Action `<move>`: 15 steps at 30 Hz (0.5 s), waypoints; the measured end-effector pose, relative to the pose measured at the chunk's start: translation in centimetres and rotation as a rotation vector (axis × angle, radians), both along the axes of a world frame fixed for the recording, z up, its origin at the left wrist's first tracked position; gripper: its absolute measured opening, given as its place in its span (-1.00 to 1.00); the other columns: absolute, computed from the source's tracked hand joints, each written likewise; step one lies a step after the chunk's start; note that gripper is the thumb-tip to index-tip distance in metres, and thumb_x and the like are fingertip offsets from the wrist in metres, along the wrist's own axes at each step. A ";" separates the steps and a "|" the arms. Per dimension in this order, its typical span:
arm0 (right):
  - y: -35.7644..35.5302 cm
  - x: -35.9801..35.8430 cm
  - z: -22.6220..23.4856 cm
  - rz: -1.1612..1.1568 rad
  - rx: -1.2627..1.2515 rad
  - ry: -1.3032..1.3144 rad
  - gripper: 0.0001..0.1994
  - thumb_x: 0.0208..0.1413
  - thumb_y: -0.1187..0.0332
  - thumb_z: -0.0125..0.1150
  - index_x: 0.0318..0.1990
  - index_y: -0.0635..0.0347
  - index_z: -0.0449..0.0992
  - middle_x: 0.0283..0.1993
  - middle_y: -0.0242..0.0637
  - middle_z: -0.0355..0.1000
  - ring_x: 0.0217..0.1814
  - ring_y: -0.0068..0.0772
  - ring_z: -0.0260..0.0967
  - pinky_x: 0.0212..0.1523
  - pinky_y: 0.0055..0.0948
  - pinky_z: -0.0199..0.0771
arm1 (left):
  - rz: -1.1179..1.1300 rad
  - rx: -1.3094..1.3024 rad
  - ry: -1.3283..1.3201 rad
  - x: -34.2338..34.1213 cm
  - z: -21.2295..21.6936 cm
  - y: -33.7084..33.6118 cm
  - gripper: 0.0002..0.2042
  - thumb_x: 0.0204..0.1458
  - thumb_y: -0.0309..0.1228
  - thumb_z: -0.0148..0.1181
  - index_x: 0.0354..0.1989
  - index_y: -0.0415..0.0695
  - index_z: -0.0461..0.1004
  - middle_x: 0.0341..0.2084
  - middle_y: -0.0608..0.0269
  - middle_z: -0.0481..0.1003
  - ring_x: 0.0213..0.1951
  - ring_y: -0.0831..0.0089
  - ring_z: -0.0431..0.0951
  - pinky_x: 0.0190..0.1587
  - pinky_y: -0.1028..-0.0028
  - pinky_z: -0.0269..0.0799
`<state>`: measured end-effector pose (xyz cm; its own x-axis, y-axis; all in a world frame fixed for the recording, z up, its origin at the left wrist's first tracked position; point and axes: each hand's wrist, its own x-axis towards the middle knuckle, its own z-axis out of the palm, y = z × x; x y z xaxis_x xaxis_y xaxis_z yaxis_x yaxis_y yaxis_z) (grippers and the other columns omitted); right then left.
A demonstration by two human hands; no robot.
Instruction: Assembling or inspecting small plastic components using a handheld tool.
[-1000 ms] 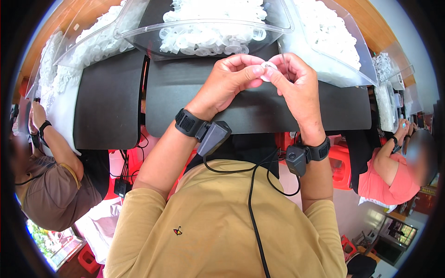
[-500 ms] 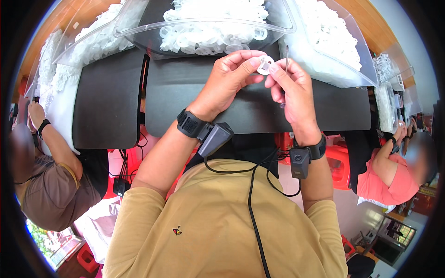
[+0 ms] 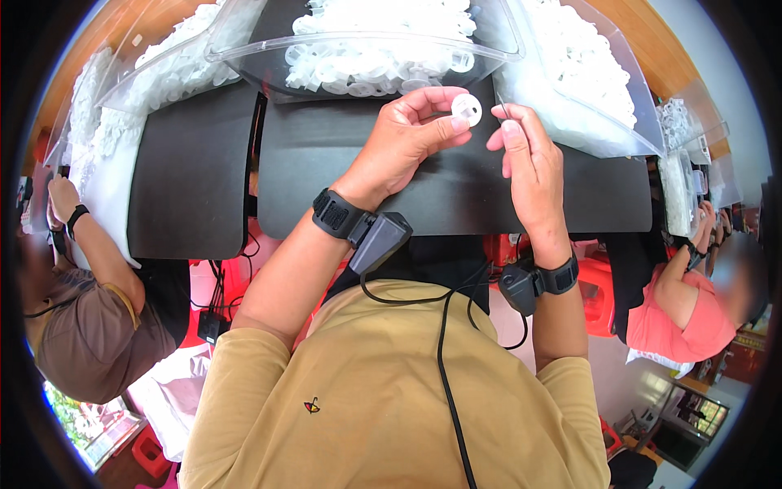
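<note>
My left hand (image 3: 411,134) pinches a small round white plastic part (image 3: 467,109), with a hole in its face, between thumb and fingers above the dark table. To its right, a little apart from the part, my right hand (image 3: 529,159) has its fingers bent around a thin metal-tipped tool (image 3: 501,104). Only the slim tip of that tool shows; its handle is hidden by the fingers. Behind both hands stands a clear plastic bin (image 3: 366,39) heaped with similar white parts.
More clear bins hold white parts at the left (image 3: 171,69) and right (image 3: 586,69). The black tabletop (image 3: 342,204) lies under my hands. Cables (image 3: 444,359) run from my wrist devices down my front. One person (image 3: 94,326) sits at left, another (image 3: 684,314) at right.
My right hand has come away from the white part, moving right and turning with its thin tool. My left hand keeps hold of the part, whose face is turned more toward me.
</note>
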<state>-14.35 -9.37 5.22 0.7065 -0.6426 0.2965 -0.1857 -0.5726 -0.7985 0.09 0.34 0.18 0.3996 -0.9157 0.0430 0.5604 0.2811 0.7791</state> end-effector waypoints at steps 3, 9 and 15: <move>0.2 -0.9 0.1 0.001 -0.096 0.099 -0.77 0.17 0.41 0.03 -0.03 0.16 0.47 -0.47 -0.20 0.44 -0.47 -0.38 0.42 -0.39 -0.45 0.38 | -0.012 0.022 0.006 0.0 0.2 0.2 -0.66 0.06 -0.50 0.20 0.04 -0.18 0.39 -0.10 0.30 0.46 -0.06 0.55 0.47 -0.02 0.52 0.47; 0.6 -1.2 -0.3 -0.006 -0.148 0.087 -0.64 0.12 0.51 0.05 0.07 -0.02 0.48 -0.41 -0.19 0.48 -0.43 -0.31 0.45 -0.36 -0.42 0.41 | -0.025 0.022 -0.032 0.0 0.0 0.1 -0.66 0.06 -0.47 0.21 0.04 -0.17 0.39 -0.10 0.31 0.46 -0.09 0.57 0.47 -0.02 0.55 0.45; 0.5 -1.2 -0.1 0.002 -0.141 0.073 -0.61 0.08 0.58 0.03 0.05 -0.01 0.50 -0.41 -0.18 0.49 -0.43 -0.29 0.46 -0.37 -0.41 0.41 | -0.029 -0.001 -0.008 0.0 -0.1 0.1 -0.66 0.07 -0.46 0.20 0.04 -0.17 0.40 -0.11 0.30 0.48 -0.10 0.56 0.48 -0.02 0.56 0.45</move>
<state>-15.56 -8.85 5.08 0.7308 -0.5966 0.3316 -0.2388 -0.6787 -0.6945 0.08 0.43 0.12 0.3729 -0.9267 0.0468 0.5622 0.2657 0.7832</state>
